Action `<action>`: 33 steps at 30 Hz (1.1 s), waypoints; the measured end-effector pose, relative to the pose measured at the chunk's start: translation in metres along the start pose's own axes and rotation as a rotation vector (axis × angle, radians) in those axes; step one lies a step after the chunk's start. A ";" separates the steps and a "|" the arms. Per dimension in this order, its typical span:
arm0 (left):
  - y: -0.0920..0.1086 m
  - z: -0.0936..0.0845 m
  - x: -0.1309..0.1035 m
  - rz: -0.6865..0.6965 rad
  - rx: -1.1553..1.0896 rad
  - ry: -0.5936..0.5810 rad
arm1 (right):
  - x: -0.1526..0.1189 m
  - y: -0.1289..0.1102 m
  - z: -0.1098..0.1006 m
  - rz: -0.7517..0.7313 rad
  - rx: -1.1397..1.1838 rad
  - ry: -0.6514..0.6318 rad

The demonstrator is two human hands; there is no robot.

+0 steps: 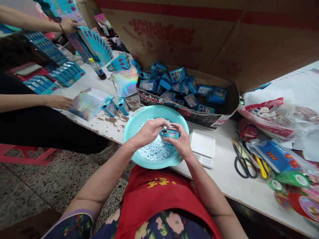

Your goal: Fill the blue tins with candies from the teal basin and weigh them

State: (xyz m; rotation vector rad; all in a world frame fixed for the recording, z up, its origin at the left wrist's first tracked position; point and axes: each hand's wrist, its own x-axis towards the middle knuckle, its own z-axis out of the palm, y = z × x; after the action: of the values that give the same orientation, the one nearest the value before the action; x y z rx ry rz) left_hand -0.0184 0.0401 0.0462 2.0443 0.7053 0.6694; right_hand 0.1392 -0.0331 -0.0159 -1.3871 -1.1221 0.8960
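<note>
1. I have the right hand (181, 141) pinching a small rectangular blue box with a colourful printed label (169, 133), fingers along its far side and thumb on the near side.
2. My left hand (149, 131) is bent inward with its fingertips close together at the box's left end; I cannot tell from here whether they press on it.
3. The box is above a wide, round turquoise plastic tub (179, 116), which sits at the near edge of the white bench with chipped paint (224, 162). Small pale-blue pellets (157, 152) cover the tub's bottom.
4. Just beyond the tub, towards the bench's far edge, I see a low, open cardboard carton with dark printed sides (199, 118), holding many similar blue boxes in a loose heap.
5. Right of the tub, near the front edge, lies a flat white digital scale (203, 142); farther towards the right end are black-handled metal scissors (240, 151).
6. On the left part of the bench, two blue printed boxes stand beside a shiny iridescent sheet (86, 103). A co-worker's hand (59, 102) is at the sheet's left edge.
</note>
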 end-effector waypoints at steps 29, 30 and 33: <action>-0.056 0.021 -0.068 -0.490 0.733 -0.372 | -0.013 -0.028 -0.105 -0.232 -0.007 0.556; -0.056 0.021 -0.066 -0.483 0.746 -0.400 | -0.015 -0.020 -0.116 -0.206 -0.043 0.599; -0.056 0.021 -0.065 -0.423 0.728 -0.498 | -0.018 0.013 -0.135 -0.079 -0.128 0.663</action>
State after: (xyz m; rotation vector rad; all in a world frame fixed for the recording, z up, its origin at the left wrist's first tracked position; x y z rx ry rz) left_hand -0.0620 0.0106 -0.0245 2.4366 1.1306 -0.4008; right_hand 0.2652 -0.0869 -0.0122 -1.5698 -0.7186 0.2627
